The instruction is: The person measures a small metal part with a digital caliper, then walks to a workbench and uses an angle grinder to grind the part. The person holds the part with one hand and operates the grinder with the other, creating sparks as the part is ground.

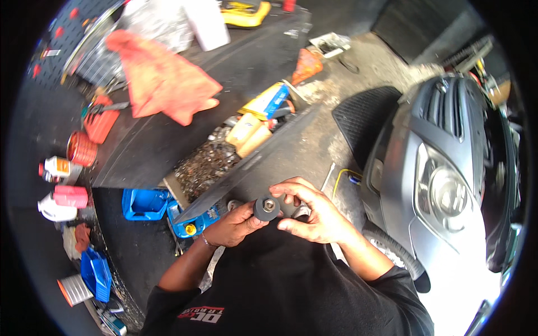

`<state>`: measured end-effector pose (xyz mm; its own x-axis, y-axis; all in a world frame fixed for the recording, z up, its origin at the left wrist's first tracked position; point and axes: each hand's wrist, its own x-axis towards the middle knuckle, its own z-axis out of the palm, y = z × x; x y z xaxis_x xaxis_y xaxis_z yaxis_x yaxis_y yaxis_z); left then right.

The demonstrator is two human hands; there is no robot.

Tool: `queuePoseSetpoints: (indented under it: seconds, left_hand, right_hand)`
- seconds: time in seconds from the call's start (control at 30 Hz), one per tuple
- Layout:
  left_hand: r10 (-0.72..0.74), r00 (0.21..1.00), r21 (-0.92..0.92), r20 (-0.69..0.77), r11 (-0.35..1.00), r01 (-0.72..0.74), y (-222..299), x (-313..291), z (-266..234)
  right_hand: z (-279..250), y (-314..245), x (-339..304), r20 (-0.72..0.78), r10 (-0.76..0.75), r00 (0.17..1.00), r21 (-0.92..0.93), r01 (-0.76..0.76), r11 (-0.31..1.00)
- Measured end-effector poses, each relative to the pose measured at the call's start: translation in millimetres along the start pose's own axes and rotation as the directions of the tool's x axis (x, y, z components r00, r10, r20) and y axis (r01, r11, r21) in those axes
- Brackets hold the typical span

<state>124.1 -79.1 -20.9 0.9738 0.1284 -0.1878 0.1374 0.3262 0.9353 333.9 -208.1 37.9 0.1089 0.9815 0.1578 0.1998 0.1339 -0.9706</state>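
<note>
Just below the middle of the frame, the left hand (228, 228) pinches a matte black round part (266, 208), its dull rim circling a shiny metal centre with a hole; to its right, the right hand (322, 218) curls, thumb and fingers bowed apart around a smooth silvery piece (301, 212), though I cannot tell how firmly it grips; upper left, a soft, crumpled orange cloth (168, 81) drapes over a dark surface; right, a glossy, rounded headlamp (444, 190) bulges from grey bodywork (412, 162).
</note>
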Motion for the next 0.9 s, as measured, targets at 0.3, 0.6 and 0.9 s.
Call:
queuePoseSetpoints:
  seconds: [0.3,0.6,0.9]
  left_hand:
    - [-0.068,0.894,-0.442,0.444,0.851,0.285,-13.3,143.1,148.1]
    - [-0.331,0.821,-0.492,0.465,0.674,0.551,4.4,198.7,199.5]
    - [-0.311,0.765,-0.410,0.563,0.699,0.586,9.3,284.1,160.9]
  right_hand:
    - [-115.3,13.8,-145.3,-0.323,0.311,0.894,0.282,-0.223,0.933]
    - [-160.2,41.3,-185.0,-0.215,0.452,0.866,0.817,-0.094,0.569]
    - [-208.6,70.1,-144.5,-0.298,0.453,0.840,0.817,-0.020,0.576]
